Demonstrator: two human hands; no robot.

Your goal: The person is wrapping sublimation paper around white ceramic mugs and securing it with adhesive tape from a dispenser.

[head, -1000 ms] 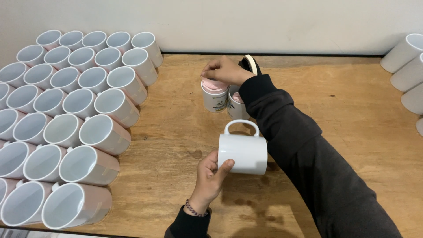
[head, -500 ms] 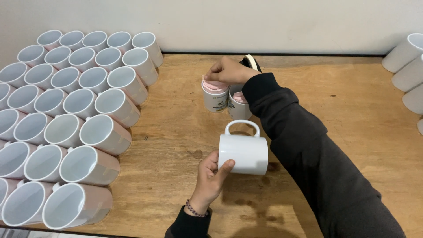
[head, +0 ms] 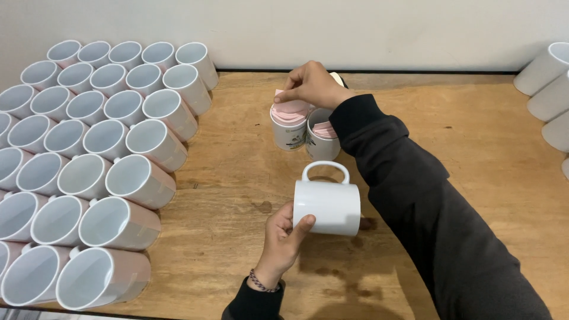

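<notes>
My left hand (head: 283, 238) grips a plain white mug (head: 328, 201) that lies on its side on the wooden table (head: 237, 178), handle pointing away from me. My right hand (head: 311, 85) reaches across to two small white cups at the back of the table. Its fingers pinch a pink paper sheet (head: 288, 109) at the top of the left cup (head: 289, 127). The right cup (head: 323, 141) also holds pink sheets and is partly hidden by my dark sleeve.
Several rows of white mugs (head: 98, 166) lie stacked on their sides at the left, mouths toward me, some wrapped in pale pink. More white mugs (head: 551, 89) lie at the right edge. A white wall runs behind the table.
My right hand has lifted slightly and pinches a pink sheet at the left cup. The left hand and its mug have stayed put.
</notes>
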